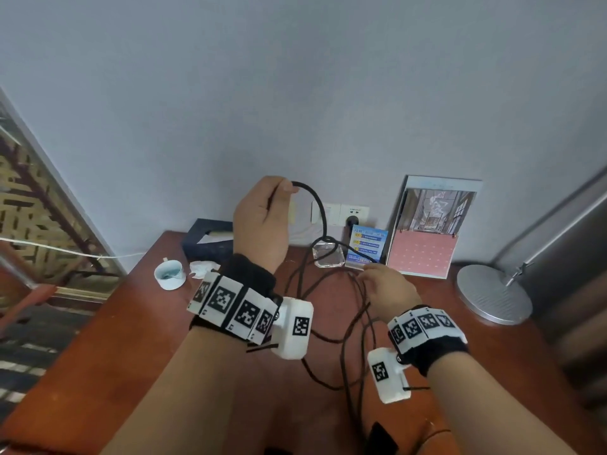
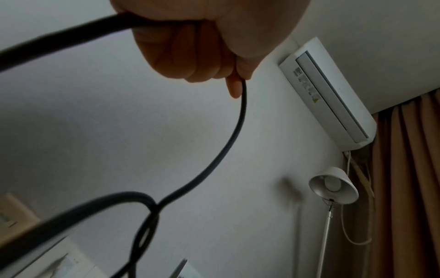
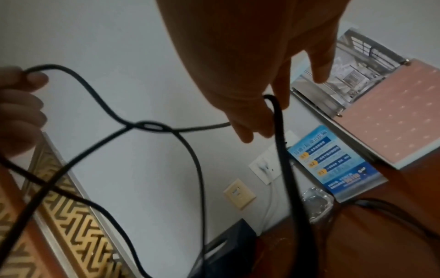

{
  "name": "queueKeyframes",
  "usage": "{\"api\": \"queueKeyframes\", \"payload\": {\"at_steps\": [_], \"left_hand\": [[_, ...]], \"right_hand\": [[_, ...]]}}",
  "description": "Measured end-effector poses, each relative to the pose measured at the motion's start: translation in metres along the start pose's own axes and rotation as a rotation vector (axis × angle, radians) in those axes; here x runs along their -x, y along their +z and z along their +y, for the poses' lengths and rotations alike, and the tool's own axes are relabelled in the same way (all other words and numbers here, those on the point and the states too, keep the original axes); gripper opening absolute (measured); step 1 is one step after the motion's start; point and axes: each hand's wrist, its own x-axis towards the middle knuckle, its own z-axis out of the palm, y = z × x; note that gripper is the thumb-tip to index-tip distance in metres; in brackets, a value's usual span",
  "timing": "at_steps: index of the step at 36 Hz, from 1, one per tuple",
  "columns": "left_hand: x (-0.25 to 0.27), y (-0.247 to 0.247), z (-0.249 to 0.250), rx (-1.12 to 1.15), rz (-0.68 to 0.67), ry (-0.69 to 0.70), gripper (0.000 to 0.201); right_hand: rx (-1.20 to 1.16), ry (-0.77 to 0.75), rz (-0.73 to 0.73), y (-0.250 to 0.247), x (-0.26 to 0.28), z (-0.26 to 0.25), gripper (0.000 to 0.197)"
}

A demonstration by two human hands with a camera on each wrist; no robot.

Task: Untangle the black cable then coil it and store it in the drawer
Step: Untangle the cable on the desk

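Head view: left hand fingers clamp black cable; right hand fingers pinch it, fingertips hidden; knot blurred.

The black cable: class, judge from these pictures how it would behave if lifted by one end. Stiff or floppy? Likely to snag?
Probably floppy: the black cable droops in a curve from the left hand. Likely to snag: a knot sits between that hand and the right hand. Probably trails, since loose strands lie on the table.

I read the head view as evenly lit, soft, wide-angle bent at edges; both wrist views dim, grainy; near black cable blurred.
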Motion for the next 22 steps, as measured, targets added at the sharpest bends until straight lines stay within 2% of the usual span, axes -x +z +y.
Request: {"api": "queueKeyframes", "payload": {"at_steps": [4,7,12,14,16,19,22], "left_hand": [[0.007,0.007,-0.002,0.013,-0.059,-0.015,0.022],[0.013,0.013,-0.002,0.009,-0.099,-0.015,0.023],[0.023,0.025,0.003,-0.011,-0.256,-0.013,0.022],[0.028,0.028,0.005,0.016,-0.293,-0.008,0.021],[0.031,0.029,0.007,0.061,-0.316,-0.013,0.021],[0.031,0.026,0.008,0.088,-0.410,0.000,0.024],[0.027,0.020,-0.001,-0.056,-0.524,0.003,0.027]], "right_hand": [[-0.082,0.008,0.167,-0.011,0.001,-0.016,0.030],[-0.233,-0.130,0.308,-0.029,0.008,-0.036,0.040],[-0.245,-0.242,0.343,-0.050,0.015,-0.068,0.065],[-0.233,-0.308,0.358,-0.051,0.018,-0.078,0.068],[-0.337,-0.371,0.398,-0.051,0.020,-0.083,0.061],[-0.503,-0.420,0.444,-0.051,0.021,-0.080,0.030],[-0.458,-0.386,0.420,-0.048,0.019,-0.069,0.016]]}}
